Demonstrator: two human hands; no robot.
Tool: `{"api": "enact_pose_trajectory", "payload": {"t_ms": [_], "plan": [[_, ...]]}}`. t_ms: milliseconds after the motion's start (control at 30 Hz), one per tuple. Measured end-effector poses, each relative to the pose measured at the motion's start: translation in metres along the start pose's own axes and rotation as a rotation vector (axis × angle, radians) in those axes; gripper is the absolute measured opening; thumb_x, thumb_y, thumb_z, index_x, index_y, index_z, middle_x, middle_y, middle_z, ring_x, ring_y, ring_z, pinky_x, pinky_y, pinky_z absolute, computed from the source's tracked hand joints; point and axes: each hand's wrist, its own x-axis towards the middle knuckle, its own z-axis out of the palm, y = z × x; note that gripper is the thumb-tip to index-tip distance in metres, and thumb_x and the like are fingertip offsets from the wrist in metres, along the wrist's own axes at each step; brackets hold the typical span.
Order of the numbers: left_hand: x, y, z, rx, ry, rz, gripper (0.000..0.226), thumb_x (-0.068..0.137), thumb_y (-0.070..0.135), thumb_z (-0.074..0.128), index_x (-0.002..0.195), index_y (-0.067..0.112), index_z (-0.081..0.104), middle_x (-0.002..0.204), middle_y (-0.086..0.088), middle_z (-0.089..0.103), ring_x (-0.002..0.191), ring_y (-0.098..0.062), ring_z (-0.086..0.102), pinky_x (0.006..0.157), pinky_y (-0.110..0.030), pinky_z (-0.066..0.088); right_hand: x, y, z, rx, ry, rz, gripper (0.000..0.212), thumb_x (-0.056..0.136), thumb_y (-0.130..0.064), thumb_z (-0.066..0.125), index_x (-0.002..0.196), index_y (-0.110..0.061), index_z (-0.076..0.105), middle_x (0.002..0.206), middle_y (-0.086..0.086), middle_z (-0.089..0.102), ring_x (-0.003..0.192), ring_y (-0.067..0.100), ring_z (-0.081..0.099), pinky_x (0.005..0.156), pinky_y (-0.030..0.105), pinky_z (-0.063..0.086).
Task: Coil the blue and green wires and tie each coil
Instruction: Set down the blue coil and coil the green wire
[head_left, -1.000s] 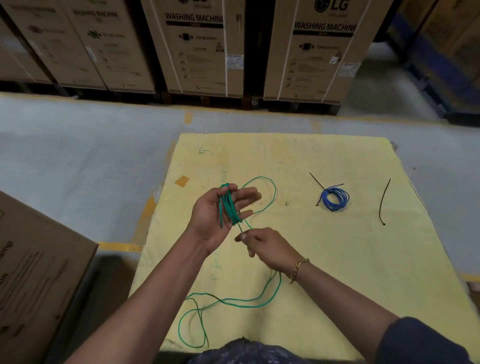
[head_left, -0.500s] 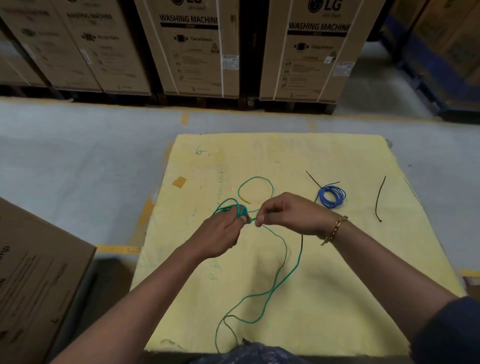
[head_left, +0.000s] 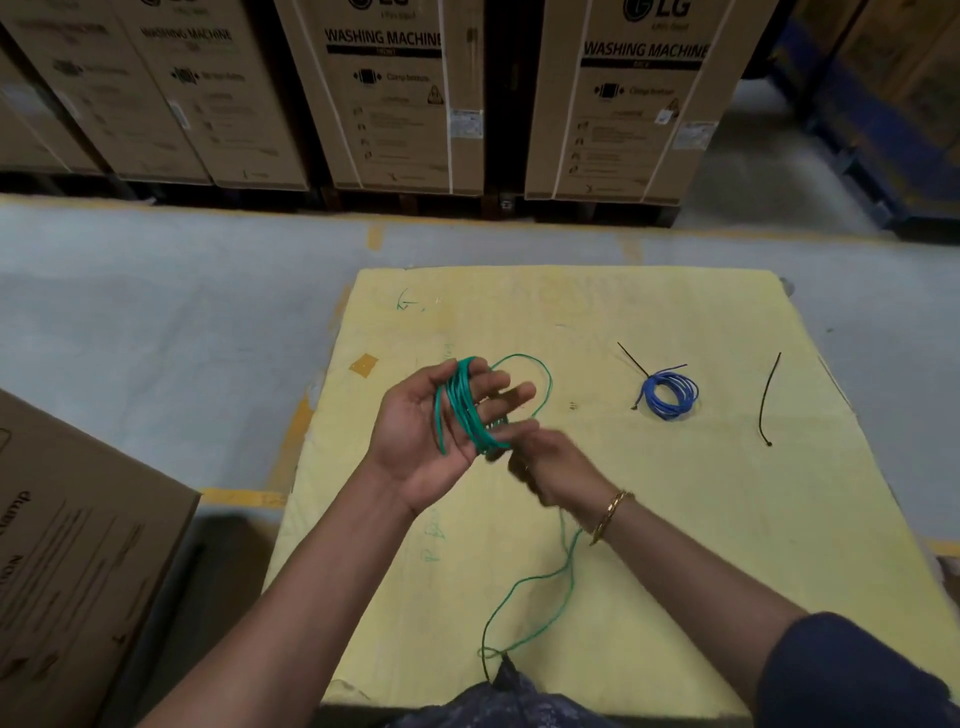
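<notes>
"Under the head camera, what surface did you have?"

"I looked down on a yellow mat (head_left: 675, 545), scribbled with green pen, with grey floor (head_left: 156, 301) to its left and beyond it. Washing-machine cartons (head_left: 395, 104) stood in a row past the far edge, well apart from it."

"And the hands?"

"I saw the left hand (head_left: 410, 436) palm up over the mat's middle, fingers straight and a little spread, with the green wire (head_left: 460, 410) looped round them. The right hand (head_left: 550, 467) was blurred just beside it. Its fingers were curled on the wire's loose strand, which trailed to the near edge."

"The other wire?"

"The blue wire (head_left: 670, 396) lay coiled on the mat's right half, a black tie (head_left: 634, 358) sticking out from it. A loose tie (head_left: 768, 400) lay near the right edge."

"Room to move?"

"Bare mat showed to the right of the right forearm. A cardboard box (head_left: 78, 545) stood off the near left corner."
</notes>
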Motion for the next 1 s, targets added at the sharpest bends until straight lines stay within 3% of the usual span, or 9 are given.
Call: {"api": "enact_pose_trajectory", "payload": {"t_ms": [67,167,267,367,467,600,767,900,1000], "plan": [[0.005,0.004,-0.001,0.072,0.036,0.058,0.034,0.103,0.027,0.035,0.100,0.007,0.062,0.110,-0.020,0.074,0.117,-0.043,0.065,0.110,-0.061,0.038,-0.008,0.018,0.017,-0.062,-0.084,0.049,0.047,0.104,-0.048,0.041,0.085,-0.020,0.074,0.058,-0.007,0.050,0.043,0.008,0.035,0.043,0.020,0.028],[0.010,-0.003,-0.012,0.418,0.162,0.130,0.030,0.106,0.028,0.034,0.104,0.010,0.058,0.124,-0.020,0.070,0.121,-0.034,0.065,0.109,-0.048,0.039,-0.021,0.025,0.024,-0.242,-0.226,0.028,0.050,0.104,-0.048,0.035,0.097,-0.017,0.073,0.058,-0.008,0.047,0.047,0.010,0.035,0.049,0.025,0.033],[0.008,-0.022,-0.027,0.884,0.225,0.121,0.028,0.109,0.024,0.034,0.106,0.010,0.058,0.114,-0.012,0.076,0.117,-0.016,0.068,0.104,-0.030,0.040,-0.027,0.004,0.015,-0.480,-0.281,-0.045,0.035,0.103,-0.040,0.043,0.100,-0.023,0.073,0.062,-0.009,0.050,0.054,0.008,0.045,0.059,0.031,0.038],[0.003,-0.034,-0.045,1.339,0.166,0.052,0.027,0.106,0.040,0.038,0.103,0.024,0.060,0.101,0.001,0.076,0.100,-0.006,0.069,0.091,-0.032,0.046,-0.025,-0.024,-0.006,-0.699,-0.295,-0.132,0.024,0.099,-0.031,0.051,0.100,-0.023,0.074,0.071,-0.006,0.055,0.071,0.014,0.055,0.071,0.034,0.044],[-0.003,-0.037,-0.053,1.581,0.142,0.016,0.027,0.107,0.040,0.036,0.091,0.027,0.053,0.074,-0.002,0.072,0.071,-0.008,0.065,0.068,-0.032,0.041,-0.024,-0.048,-0.030,-0.763,-0.294,-0.176,0.015,0.095,-0.031,0.062,0.087,-0.022,0.070,0.060,-0.008,0.048,0.057,0.004,0.044,0.060,0.028,0.035],[-0.007,-0.031,-0.053,1.350,0.174,-0.107,0.044,0.108,0.044,0.034,0.094,0.017,0.066,0.051,-0.001,0.052,0.049,-0.018,0.053,0.072,-0.036,0.043,-0.018,-0.069,-0.058,-0.726,-0.242,-0.252,0.014,0.091,-0.035,0.070,0.087,-0.022,0.073,0.074,-0.001,0.067,0.070,0.016,0.058,0.066,0.033,0.044],[-0.015,-0.020,-0.031,0.643,0.023,-0.224,0.038,0.106,0.033,0.041,0.085,0.008,0.061,0.045,0.000,0.028,0.041,-0.017,0.031,0.108,-0.052,0.047,-0.001,-0.067,-0.068,-0.441,-0.023,-0.307,0.017,0.084,-0.035,0.078,0.083,-0.018,0.075,0.059,-0.017,0.058,0.055,0.000,0.046,0.057,0.016,0.034],[-0.016,-0.013,-0.019,0.193,0.020,-0.121,0.027,0.103,0.025,0.045,0.084,0.010,0.057,0.046,0.000,0.035,0.039,-0.015,0.036,0.110,-0.061,0.041,0.002,-0.045,-0.049,-0.277,0.095,-0.216,0.029,0.091,-0.040,0.069,0.081,-0.014,0.075,0.054,-0.016,0.055,0.046,-0.001,0.044,0.046,0.010,0.032],[-0.013,-0.010,-0.012,0.033,0.026,-0.028,0.027,0.102,0.023,0.043,0.088,0.009,0.061,0.061,-0.007,0.059,0.062,-0.025,0.064,0.109,-0.060,0.042,-0.003,-0.020,-0.022,-0.257,0.018,-0.156,0.030,0.099,-0.031,0.059,0.078,-0.014,0.073,0.057,-0.007,0.053,0.044,0.002,0.038,0.043,0.013,0.028]]}}
